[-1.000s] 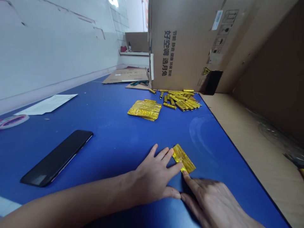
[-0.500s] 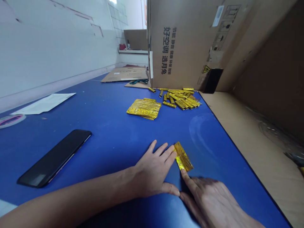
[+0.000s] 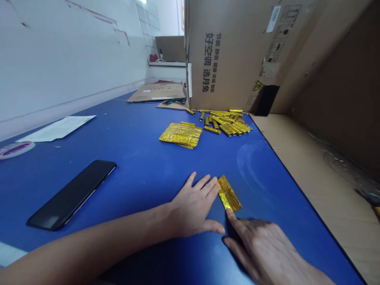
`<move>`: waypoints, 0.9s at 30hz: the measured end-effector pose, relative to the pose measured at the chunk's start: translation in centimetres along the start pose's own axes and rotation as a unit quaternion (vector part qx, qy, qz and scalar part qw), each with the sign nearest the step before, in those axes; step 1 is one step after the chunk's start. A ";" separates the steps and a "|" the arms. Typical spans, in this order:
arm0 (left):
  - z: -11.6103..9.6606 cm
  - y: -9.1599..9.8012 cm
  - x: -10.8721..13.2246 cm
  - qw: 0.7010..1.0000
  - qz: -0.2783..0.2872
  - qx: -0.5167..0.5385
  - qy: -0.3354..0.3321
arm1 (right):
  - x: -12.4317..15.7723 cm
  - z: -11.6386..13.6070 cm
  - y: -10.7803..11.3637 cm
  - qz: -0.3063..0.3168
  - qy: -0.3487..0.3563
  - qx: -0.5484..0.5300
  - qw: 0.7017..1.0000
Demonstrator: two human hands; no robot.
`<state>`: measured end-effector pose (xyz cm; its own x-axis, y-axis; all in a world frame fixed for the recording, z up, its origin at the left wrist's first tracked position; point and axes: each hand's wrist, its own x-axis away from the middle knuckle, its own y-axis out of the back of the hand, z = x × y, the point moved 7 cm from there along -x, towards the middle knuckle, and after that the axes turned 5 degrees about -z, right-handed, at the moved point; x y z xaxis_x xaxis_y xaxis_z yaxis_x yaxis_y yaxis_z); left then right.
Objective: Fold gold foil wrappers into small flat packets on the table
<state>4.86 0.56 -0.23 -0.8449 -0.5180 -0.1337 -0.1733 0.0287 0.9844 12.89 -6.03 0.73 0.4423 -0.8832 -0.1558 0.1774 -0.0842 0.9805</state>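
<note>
A small piece of gold foil paper (image 3: 230, 194) lies on the blue table, creased along its left side. My left hand (image 3: 196, 204) rests flat with its fingers spread, the fingertips touching the foil's upper left edge. The index fingertip of my right hand (image 3: 258, 241) presses the near corner of the same piece, while its thumb is stretched out apart on the table. Farther off sits a stack of gold foil sheets (image 3: 180, 134). Behind it, to the right, is a heap of folded gold strips (image 3: 228, 122).
A black phone (image 3: 73, 194) lies at the left, with a tape roll (image 3: 16, 149) and a white sheet of paper (image 3: 57, 128) beyond it. A large cardboard box (image 3: 231, 51) stands at the back right. Flattened cardboard (image 3: 157, 92) lies by the wall.
The two thumbs have drawn slightly apart. Both hands otherwise keep their places on the foil piece, and the view has shifted a little.
</note>
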 end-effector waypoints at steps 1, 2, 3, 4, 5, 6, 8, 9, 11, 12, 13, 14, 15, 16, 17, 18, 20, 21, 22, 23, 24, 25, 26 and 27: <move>0.1 0.0 0.0 1.000 0.000 0.002 0.003 | 0.0 -0.1 -0.1 0.009 -0.007 -0.015 1.000; 0.2 0.0 -0.1 1.000 0.000 0.006 0.007 | 0.0 -0.2 -0.2 0.023 -0.012 -0.031 0.999; 0.3 0.0 -0.2 1.000 -0.001 0.010 0.013 | -0.1 -0.2 -0.4 0.036 -0.014 -0.046 0.998; 0.4 0.0 -0.3 1.000 -0.001 0.017 0.019 | -0.1 -0.1 -0.6 0.049 -0.016 -0.058 0.997; 0.5 0.0 -0.4 0.999 -0.003 0.024 0.026 | -0.1 0.0 -0.7 0.061 -0.014 -0.066 0.996; 0.5 0.1 -0.5 0.999 -0.008 0.032 0.035 | -0.1 0.1 -0.9 0.070 -0.011 -0.069 0.995; 0.6 0.3 -0.7 0.997 -0.022 0.048 0.053 | -0.2 0.5 -1.2 0.082 -0.002 -0.065 0.994; 0.7 0.4 -0.7 0.996 -0.033 0.056 0.065 | -0.2 0.7 -1.2 0.085 0.003 -0.058 0.995; 0.9 0.7 -0.8 0.991 -0.062 0.066 0.100 | -0.3 1.0 -1.2 0.089 0.011 -0.045 0.995; 1.1 0.8 -0.7 0.987 -0.076 0.069 0.121 | -0.4 1.1 -1.2 0.091 0.012 -0.040 0.995; 1.2 0.9 -0.6 0.983 -0.088 0.072 0.141 | -0.5 1.1 -1.1 0.093 0.010 -0.035 0.995; 1.3 1.0 -0.6 0.980 -0.098 0.076 0.156 | -0.6 1.2 -1.1 0.096 0.011 -0.032 0.995; 1.4 1.1 -0.5 0.977 -0.105 0.082 0.165 | -0.6 1.3 -1.0 0.100 0.014 -0.030 0.994; 1.3 1.2 -0.5 0.976 -0.109 0.089 0.165 | -0.7 1.4 -1.0 0.103 0.019 -0.027 0.994; 1.1 1.2 -0.5 0.976 -0.112 0.098 0.160 | -0.7 1.5 -0.9 0.103 0.025 -0.021 0.994; 1.0 1.3 -0.5 0.976 -0.114 0.106 0.155 | -0.7 1.6 -0.9 0.102 0.031 -0.016 0.994; 0.7 1.5 -0.5 0.976 -0.112 0.114 0.149 | -0.7 1.8 -0.9 0.097 0.041 -0.006 0.994; 0.6 1.5 -0.5 0.976 -0.107 0.114 0.150 | -0.7 1.8 -1.0 0.092 0.043 0.000 0.995; 0.5 1.5 -0.5 0.976 -0.100 0.113 0.155 | -0.6 1.8 -1.0 0.087 0.044 0.004 0.995; 0.5 1.4 -0.4 0.976 -0.091 0.112 0.163 | -0.6 1.9 -1.1 0.083 0.046 0.008 0.995; 0.5 1.3 -0.4 0.975 -0.083 0.110 0.172 | -0.6 1.9 -1.1 0.081 0.048 0.010 0.996; 0.5 1.2 -0.4 0.975 -0.075 0.110 0.179 | -0.5 1.9 -1.1 0.077 0.048 0.013 0.996; 0.4 1.2 -0.3 0.974 -0.068 0.110 0.185 | -0.5 1.9 -1.0 0.075 0.048 0.015 0.996; 0.4 1.1 -0.4 0.974 -0.062 0.112 0.189 | -0.5 1.9 -1.0 0.075 0.048 0.015 0.996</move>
<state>4.76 1.13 0.88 -0.5719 -0.8054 -0.1562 -0.4028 0.1098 0.9087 10.82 -6.41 0.07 0.5438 -0.8391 -0.0167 0.0773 0.0302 0.9965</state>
